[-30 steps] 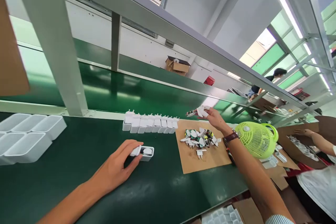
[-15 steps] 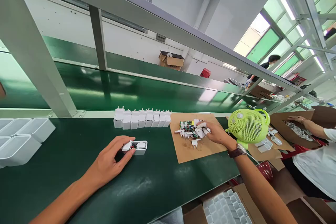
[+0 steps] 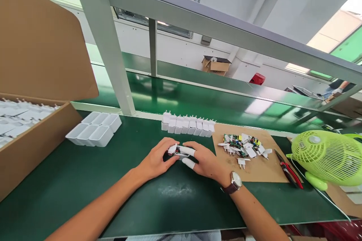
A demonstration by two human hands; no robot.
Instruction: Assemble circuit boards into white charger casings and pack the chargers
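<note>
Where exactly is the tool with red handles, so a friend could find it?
Start at the lime-green fan on the right of the green bench. Just left of it lies a brown cardboard sheet heaped with small parts. The pliers rest on that sheet's right edge, the only red-handled thing there, long and thin beside white plugs.

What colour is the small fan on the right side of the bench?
Lime green; the fan shows best in the head view.

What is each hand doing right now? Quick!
Left hand: closed on the white charger shell, at its left end.
Right hand: closed on the same shell, at its right end.
</note>
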